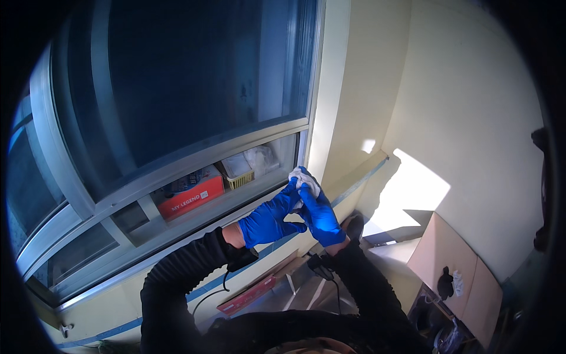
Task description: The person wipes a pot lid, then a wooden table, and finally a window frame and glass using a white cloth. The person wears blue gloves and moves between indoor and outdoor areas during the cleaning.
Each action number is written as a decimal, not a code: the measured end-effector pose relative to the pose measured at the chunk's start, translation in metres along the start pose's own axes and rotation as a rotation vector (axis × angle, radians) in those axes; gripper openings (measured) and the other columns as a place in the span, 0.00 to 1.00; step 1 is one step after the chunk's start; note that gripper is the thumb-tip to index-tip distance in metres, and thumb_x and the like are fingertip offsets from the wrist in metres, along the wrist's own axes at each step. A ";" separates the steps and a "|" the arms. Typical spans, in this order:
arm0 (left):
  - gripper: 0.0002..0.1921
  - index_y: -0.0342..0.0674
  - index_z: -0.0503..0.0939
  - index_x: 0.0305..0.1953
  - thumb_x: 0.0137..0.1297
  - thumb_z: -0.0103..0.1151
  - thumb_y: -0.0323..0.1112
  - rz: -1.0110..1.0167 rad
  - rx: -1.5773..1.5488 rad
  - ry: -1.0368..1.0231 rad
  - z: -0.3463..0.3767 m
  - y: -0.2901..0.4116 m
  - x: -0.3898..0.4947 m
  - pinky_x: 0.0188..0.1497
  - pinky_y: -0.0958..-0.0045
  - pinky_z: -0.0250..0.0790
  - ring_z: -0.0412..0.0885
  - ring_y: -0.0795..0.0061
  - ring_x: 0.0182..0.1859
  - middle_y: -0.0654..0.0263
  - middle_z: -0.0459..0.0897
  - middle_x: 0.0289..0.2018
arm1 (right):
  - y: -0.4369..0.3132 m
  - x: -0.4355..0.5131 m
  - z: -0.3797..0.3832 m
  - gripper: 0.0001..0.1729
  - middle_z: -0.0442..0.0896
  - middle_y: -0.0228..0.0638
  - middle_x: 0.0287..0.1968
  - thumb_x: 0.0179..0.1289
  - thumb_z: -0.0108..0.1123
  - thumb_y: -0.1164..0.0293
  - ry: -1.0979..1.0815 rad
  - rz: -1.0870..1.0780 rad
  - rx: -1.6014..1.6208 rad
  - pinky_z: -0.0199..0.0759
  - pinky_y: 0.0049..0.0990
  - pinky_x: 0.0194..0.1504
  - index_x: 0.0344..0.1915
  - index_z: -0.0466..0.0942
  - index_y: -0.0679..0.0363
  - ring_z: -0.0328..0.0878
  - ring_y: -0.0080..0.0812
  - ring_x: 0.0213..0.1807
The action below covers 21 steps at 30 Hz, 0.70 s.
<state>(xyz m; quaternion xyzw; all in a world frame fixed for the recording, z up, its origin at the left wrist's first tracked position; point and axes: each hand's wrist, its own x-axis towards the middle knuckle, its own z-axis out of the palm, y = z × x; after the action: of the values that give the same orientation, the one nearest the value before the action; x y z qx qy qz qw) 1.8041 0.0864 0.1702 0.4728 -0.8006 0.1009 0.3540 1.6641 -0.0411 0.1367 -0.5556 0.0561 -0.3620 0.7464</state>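
Note:
My left hand (269,221) and my right hand (322,217) both wear blue disposable gloves. Between their fingers is a bunched white cloth (306,180), gripped from both sides at the lower right corner of the window. The left thumb points away from the cloth, towards the right wrist. Just behind the cloth runs the metal window frame (212,150), with a large dark glass pane (185,79) above and a narrow lower pane. Whether the cloth touches the frame, I cannot tell.
Through the lower pane I see a red box (192,199) bearing writing and a yellow basket (241,179). A blue-edged ledge (360,179) runs below the window. Lower right stands a cardboard box (446,256). A red flat box (246,294) lies below my arms, where black cables hang.

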 end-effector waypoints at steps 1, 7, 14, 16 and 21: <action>0.43 0.46 0.54 0.77 0.67 0.68 0.44 0.003 0.178 0.016 -0.010 0.001 -0.007 0.78 0.51 0.49 0.60 0.52 0.75 0.54 0.61 0.75 | 0.005 0.005 0.008 0.31 0.75 0.38 0.61 0.77 0.54 0.66 0.034 -0.004 -0.023 0.78 0.27 0.53 0.75 0.59 0.57 0.79 0.31 0.55; 0.47 0.50 0.54 0.78 0.63 0.67 0.54 -0.188 0.497 -0.075 -0.086 -0.035 -0.059 0.81 0.52 0.38 0.48 0.52 0.80 0.53 0.54 0.77 | 0.004 0.055 0.002 0.18 0.80 0.32 0.42 0.75 0.55 0.73 0.092 -0.206 0.061 0.66 0.15 0.31 0.62 0.72 0.63 0.74 0.19 0.34; 0.54 0.48 0.57 0.76 0.47 0.77 0.41 -0.359 0.842 -0.172 -0.123 -0.106 -0.106 0.82 0.63 0.44 0.54 0.61 0.78 0.63 0.55 0.77 | -0.090 0.154 -0.017 0.08 0.73 0.26 0.33 0.74 0.55 0.74 -0.025 -0.488 -0.105 0.65 0.20 0.30 0.51 0.75 0.60 0.66 0.18 0.27; 0.54 0.49 0.57 0.76 0.47 0.76 0.42 -0.247 0.934 -0.097 -0.121 -0.114 -0.112 0.82 0.64 0.43 0.53 0.62 0.79 0.64 0.54 0.78 | -0.114 0.181 -0.021 0.02 0.67 0.24 0.29 0.74 0.54 0.74 -0.034 -0.527 -0.199 0.66 0.21 0.30 0.40 0.71 0.58 0.64 0.18 0.25; 0.50 0.49 0.62 0.74 0.49 0.78 0.44 -0.308 0.867 -0.108 -0.119 -0.109 -0.112 0.81 0.60 0.45 0.55 0.59 0.78 0.61 0.60 0.75 | -0.156 0.260 -0.031 0.25 0.81 0.40 0.53 0.65 0.65 0.69 0.290 -0.694 -0.696 0.74 0.30 0.56 0.61 0.73 0.63 0.80 0.36 0.54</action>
<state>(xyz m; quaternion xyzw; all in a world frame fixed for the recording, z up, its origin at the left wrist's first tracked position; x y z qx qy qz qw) 1.9843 0.1636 0.1640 0.6953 -0.6220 0.3480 0.0924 1.7646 -0.2405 0.3438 -0.7010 0.0884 -0.6219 0.3375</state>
